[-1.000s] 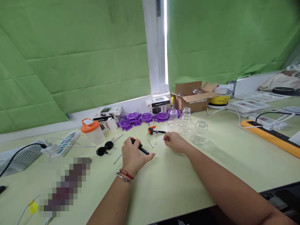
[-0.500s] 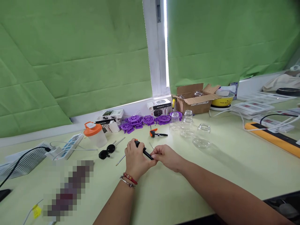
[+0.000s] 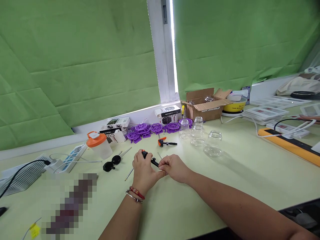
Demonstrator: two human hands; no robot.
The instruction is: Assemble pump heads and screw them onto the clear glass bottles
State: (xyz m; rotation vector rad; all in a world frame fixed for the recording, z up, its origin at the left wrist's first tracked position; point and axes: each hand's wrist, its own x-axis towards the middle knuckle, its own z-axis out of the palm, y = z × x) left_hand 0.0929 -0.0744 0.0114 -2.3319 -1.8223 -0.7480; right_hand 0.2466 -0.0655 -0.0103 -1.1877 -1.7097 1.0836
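Smooth, matte pale-green tabletop [image 3: 225, 186] here. The left hand [image 3: 143, 170] is curled shut around a slim black plastic tool with an orange end [image 3: 150, 159], held low over the tabletop's middle. The right hand [image 3: 175, 166] pinches the tool's narrow tip, fingertips closed.

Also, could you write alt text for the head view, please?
The left hand holds a small black-and-orange tool over a green table while the right hand pinches its tip. Glass jars and purple parts lie behind.
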